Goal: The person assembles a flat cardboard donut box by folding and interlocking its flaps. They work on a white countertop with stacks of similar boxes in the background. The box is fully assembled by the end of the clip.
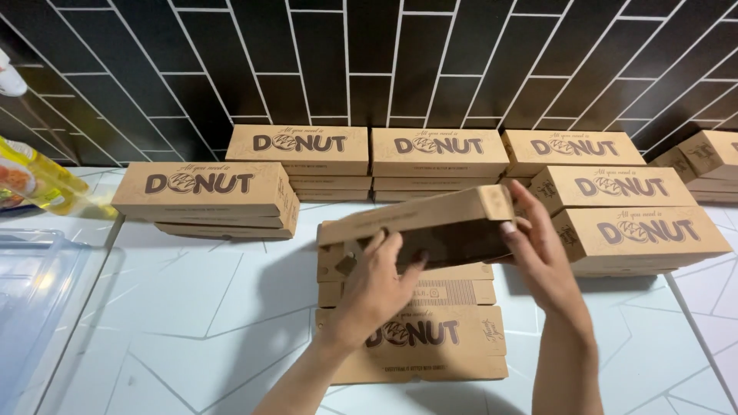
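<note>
Both hands, left hand [377, 280] and right hand [542, 250], grip the half-folded box [430, 227] between them (raised).

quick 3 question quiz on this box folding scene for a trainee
1. True or false: both hands grip the half-folded cardboard box.
2. Which hand is at the box's end by the right-side stacks? A) left hand B) right hand
3. What does the half-folded box hover over?

Key:
1. True
2. B
3. A pile of flat unfolded boxes on the white table.
</note>
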